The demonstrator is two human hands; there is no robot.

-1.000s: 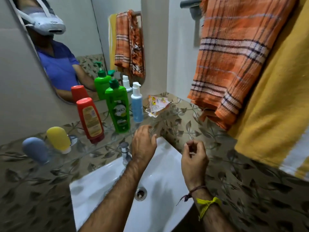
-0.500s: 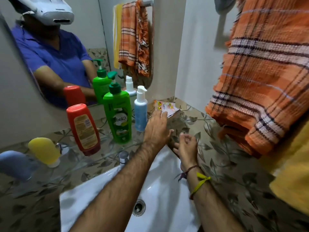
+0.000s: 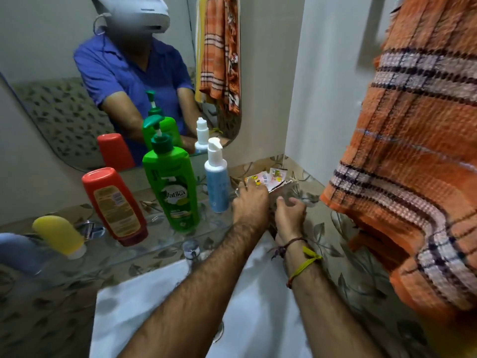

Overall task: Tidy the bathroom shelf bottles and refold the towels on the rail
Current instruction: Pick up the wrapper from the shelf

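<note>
Orange plaid towel (image 3: 413, 156) hangs at right; glass shelf (image 3: 144, 244) carries red bottle (image 3: 114, 205), green pump bottle (image 3: 173, 192) & small blue bottle (image 3: 216, 182), all upright. Left hand (image 3: 249, 202), fingers loosely spread, touches sachets (image 3: 268, 178) at shelf's right end. Right hand (image 3: 290, 215) just beside, fingers curled; can't tell if holding anything.

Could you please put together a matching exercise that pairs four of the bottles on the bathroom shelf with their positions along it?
Things:
1. red bottle
2. green pump bottle
3. pale blue pump bottle
4. yellow bottle

Places:
A. nearest the sachets in the corner
B. between the red and pale blue bottles
C. lying tilted near the shelf's left end
D. between the yellow and green bottles

Pairs: 1-D, 2-B, 3-A, 4-C
</note>
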